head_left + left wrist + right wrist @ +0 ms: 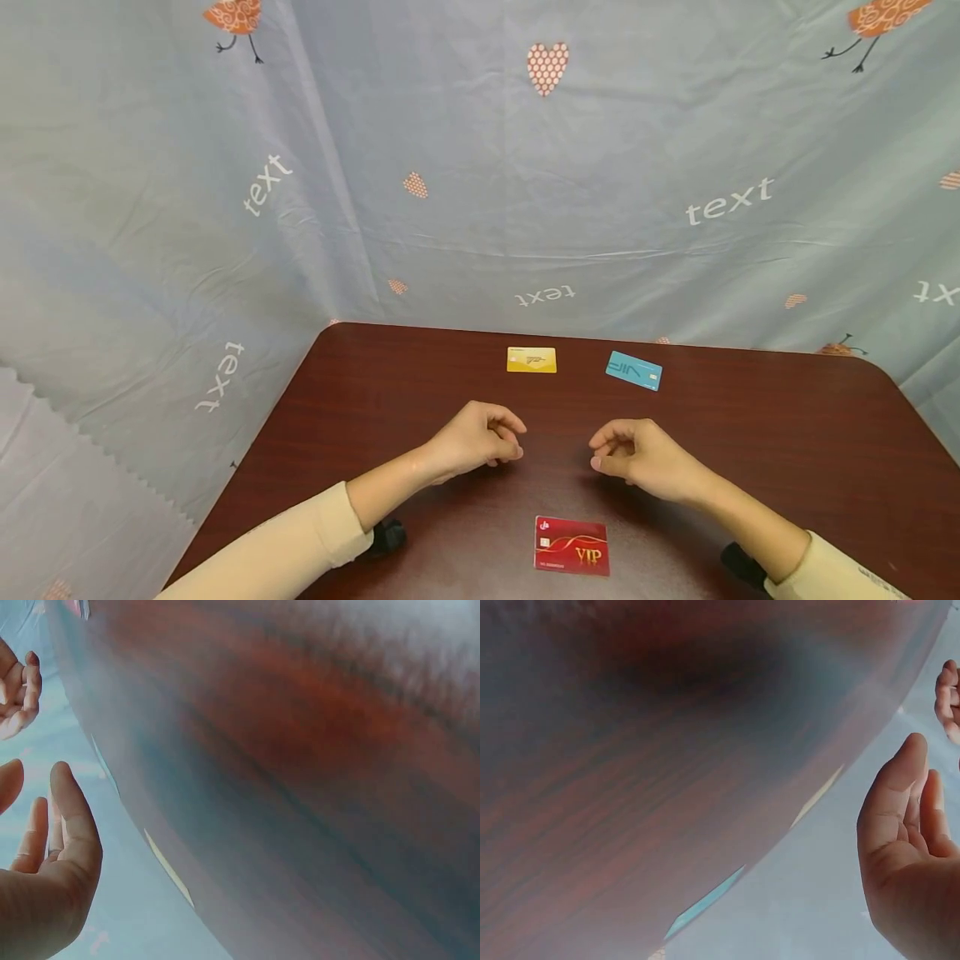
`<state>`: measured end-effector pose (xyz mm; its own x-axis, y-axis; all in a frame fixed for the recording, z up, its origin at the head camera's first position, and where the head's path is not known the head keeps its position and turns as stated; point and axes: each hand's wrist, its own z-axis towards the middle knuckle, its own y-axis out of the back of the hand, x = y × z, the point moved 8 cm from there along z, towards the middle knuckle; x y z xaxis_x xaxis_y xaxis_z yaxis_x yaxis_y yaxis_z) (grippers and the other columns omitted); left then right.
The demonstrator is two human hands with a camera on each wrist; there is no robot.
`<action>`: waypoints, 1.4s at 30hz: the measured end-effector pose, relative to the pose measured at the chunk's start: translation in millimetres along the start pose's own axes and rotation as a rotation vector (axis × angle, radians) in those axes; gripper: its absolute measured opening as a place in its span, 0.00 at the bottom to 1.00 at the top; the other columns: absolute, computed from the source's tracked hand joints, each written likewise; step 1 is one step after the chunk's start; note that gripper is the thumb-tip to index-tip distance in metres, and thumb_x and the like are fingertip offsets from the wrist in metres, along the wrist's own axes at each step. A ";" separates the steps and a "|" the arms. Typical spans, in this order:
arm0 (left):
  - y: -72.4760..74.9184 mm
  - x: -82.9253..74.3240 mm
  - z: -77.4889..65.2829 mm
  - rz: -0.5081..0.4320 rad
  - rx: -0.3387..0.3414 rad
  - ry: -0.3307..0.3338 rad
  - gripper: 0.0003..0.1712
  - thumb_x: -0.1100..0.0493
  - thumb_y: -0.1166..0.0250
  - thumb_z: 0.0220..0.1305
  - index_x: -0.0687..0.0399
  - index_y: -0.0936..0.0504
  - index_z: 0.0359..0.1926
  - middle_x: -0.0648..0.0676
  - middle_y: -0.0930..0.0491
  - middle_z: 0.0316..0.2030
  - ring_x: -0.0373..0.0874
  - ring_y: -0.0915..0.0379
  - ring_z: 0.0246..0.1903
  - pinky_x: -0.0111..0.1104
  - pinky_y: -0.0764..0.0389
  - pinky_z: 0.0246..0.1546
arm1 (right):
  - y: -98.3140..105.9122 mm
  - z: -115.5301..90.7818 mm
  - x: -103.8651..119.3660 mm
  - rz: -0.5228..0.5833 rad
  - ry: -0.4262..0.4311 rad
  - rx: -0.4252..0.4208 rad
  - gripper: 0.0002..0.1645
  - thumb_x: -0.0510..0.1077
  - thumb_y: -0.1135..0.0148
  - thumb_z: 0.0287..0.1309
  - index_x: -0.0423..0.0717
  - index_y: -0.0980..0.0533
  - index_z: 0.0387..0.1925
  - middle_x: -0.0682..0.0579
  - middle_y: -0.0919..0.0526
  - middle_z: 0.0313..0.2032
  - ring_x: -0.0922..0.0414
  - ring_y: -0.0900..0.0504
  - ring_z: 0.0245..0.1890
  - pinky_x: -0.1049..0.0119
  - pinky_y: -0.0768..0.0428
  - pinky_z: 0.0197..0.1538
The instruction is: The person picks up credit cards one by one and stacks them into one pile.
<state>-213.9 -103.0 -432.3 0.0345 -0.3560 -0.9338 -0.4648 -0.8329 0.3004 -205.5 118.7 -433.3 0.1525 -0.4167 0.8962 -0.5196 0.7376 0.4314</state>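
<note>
Above the middle of the table, my left hand [480,439] hovers with loosely bent fingers and nothing in them. Facing it across a gap, my right hand [645,460] is likewise relaxed and holds nothing. A red VIP card [572,546] lies flat near the front, below and between both hands. Farther back are a yellow card [532,360], beyond my left hand, and a blue card [633,371], lying at a slant beyond my right hand. The wrist views show the yellow card [169,868] and the blue card [703,902] edge-on.
The cards lie on a dark reddish-brown wooden table [750,417] with rounded back corners. A grey-blue curtain [480,167] printed with hearts, birds and "text" hangs close behind the table and along its left side. Black straps [387,537] sit under the wrists.
</note>
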 end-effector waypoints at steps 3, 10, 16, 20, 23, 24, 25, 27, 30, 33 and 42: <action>7.2 -1.9 4.0 -0.007 -0.026 -0.004 0.19 0.68 0.28 0.60 0.70 0.18 0.51 0.55 0.17 0.32 0.49 0.21 0.30 0.36 0.18 0.33 | 3.7 6.5 1.9 0.000 0.019 -0.023 0.18 0.41 0.30 0.65 0.32 0.21 0.49 0.49 0.16 0.37 0.45 0.16 0.33 0.64 0.18 0.31; 21.2 -1.9 13.7 0.001 -0.094 -0.022 0.22 0.68 0.27 0.60 0.69 0.18 0.55 0.54 0.18 0.34 0.54 0.19 0.34 0.35 0.19 0.34 | 11.8 21.0 3.0 0.009 0.024 -0.076 0.20 0.42 0.28 0.65 0.33 0.21 0.52 0.48 0.16 0.42 0.45 0.17 0.35 0.64 0.18 0.34; 30.5 1.0 21.6 -0.015 -0.132 -0.032 0.23 0.67 0.27 0.61 0.69 0.19 0.57 0.55 0.19 0.36 0.59 0.20 0.37 0.36 0.19 0.34 | 18.5 32.7 1.7 0.031 0.012 -0.124 0.23 0.43 0.28 0.65 0.33 0.21 0.55 0.46 0.16 0.46 0.49 0.16 0.39 0.61 0.17 0.40; 36.5 3.3 26.6 -0.017 -0.161 -0.024 0.23 0.67 0.27 0.61 0.68 0.19 0.57 0.55 0.19 0.38 0.61 0.19 0.39 0.35 0.19 0.34 | 21.2 39.5 0.3 0.039 -0.009 -0.142 0.24 0.45 0.28 0.65 0.34 0.22 0.57 0.46 0.16 0.49 0.52 0.16 0.42 0.58 0.16 0.45; 41.8 4.5 30.1 -0.020 -0.187 -0.018 0.24 0.67 0.26 0.61 0.68 0.19 0.58 0.56 0.19 0.39 0.58 0.18 0.39 0.34 0.19 0.35 | 22.6 44.3 -0.1 0.042 -0.020 -0.150 0.25 0.46 0.29 0.66 0.35 0.22 0.57 0.46 0.17 0.50 0.53 0.16 0.44 0.58 0.16 0.46; 43.7 4.6 31.1 -0.022 -0.195 -0.015 0.24 0.67 0.26 0.62 0.68 0.19 0.58 0.56 0.19 0.39 0.59 0.18 0.39 0.35 0.18 0.35 | 23.0 46.0 -0.1 0.041 -0.022 -0.153 0.25 0.46 0.29 0.66 0.35 0.23 0.58 0.46 0.17 0.50 0.53 0.16 0.45 0.58 0.16 0.47; 45.3 4.7 32.4 -0.024 -0.203 -0.013 0.24 0.68 0.26 0.62 0.68 0.19 0.58 0.56 0.19 0.39 0.59 0.17 0.40 0.35 0.18 0.36 | 23.6 47.8 -0.3 0.041 -0.023 -0.156 0.25 0.46 0.29 0.67 0.35 0.23 0.58 0.45 0.16 0.51 0.52 0.16 0.45 0.58 0.16 0.47; 48.3 4.9 34.6 -0.030 -0.216 -0.006 0.24 0.68 0.26 0.62 0.68 0.19 0.59 0.56 0.19 0.40 0.59 0.17 0.41 0.36 0.18 0.37 | 24.9 51.2 -0.9 0.043 -0.024 -0.161 0.26 0.46 0.29 0.67 0.35 0.23 0.58 0.44 0.16 0.51 0.52 0.16 0.46 0.58 0.16 0.47; 52.8 4.6 37.8 -0.024 -0.238 0.002 0.24 0.68 0.26 0.62 0.68 0.19 0.59 0.56 0.18 0.40 0.62 0.17 0.42 0.38 0.17 0.37 | 26.3 57.5 -1.9 0.045 -0.023 -0.166 0.26 0.46 0.29 0.66 0.34 0.23 0.59 0.43 0.16 0.52 0.52 0.16 0.46 0.58 0.16 0.47; 56.3 5.1 41.6 -0.017 -0.251 0.003 0.24 0.69 0.26 0.62 0.67 0.19 0.59 0.57 0.18 0.41 0.59 0.17 0.41 0.39 0.17 0.37 | 27.9 63.1 -3.0 0.047 -0.025 -0.173 0.27 0.46 0.29 0.66 0.33 0.24 0.60 0.41 0.17 0.53 0.51 0.16 0.47 0.57 0.16 0.48; 65.9 7.5 54.5 -0.013 -0.295 0.013 0.25 0.69 0.26 0.61 0.67 0.19 0.59 0.56 0.19 0.40 0.44 0.23 0.35 0.34 0.21 0.33 | 29.3 79.8 -8.4 0.070 -0.043 -0.179 0.32 0.47 0.29 0.66 0.34 0.26 0.64 0.37 0.19 0.58 0.50 0.16 0.50 0.52 0.16 0.52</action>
<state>-292.4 -137.4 -430.1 0.0510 -0.3480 -0.9361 -0.1874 -0.9240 0.3333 -289.1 101.4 -436.5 0.0832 -0.3806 0.9210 -0.3693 0.8466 0.3832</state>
